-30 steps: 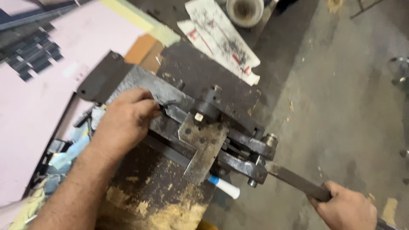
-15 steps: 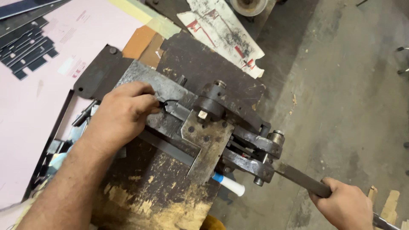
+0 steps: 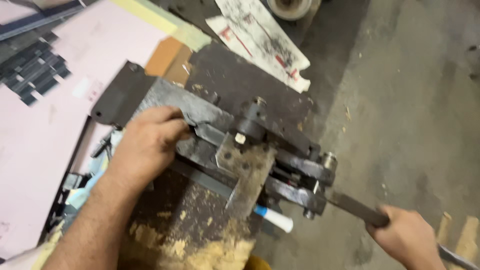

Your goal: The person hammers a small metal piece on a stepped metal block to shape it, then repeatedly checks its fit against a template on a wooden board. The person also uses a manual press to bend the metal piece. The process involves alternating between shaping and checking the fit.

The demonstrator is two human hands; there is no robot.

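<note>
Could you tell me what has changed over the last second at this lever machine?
Very little changed. The right hand keeps its grip on the lever handle, which looks swung slightly toward the person, though the camera also shifted. The left hand stays pressed on the metal piece at the dark steel machine. The white-and-blue marker lies where it was. Nothing was picked up or released.

Dark grey steel press [image 3: 250, 145], pink sheet [image 3: 45, 130], white-and-blue marker [image 3: 274, 218]

Worn wooden block [image 3: 200, 220], metal press [image 3: 250, 145], sawdust [image 3: 220, 250]

Lever end [image 3: 452, 255] cut off, btm-right.
</note>
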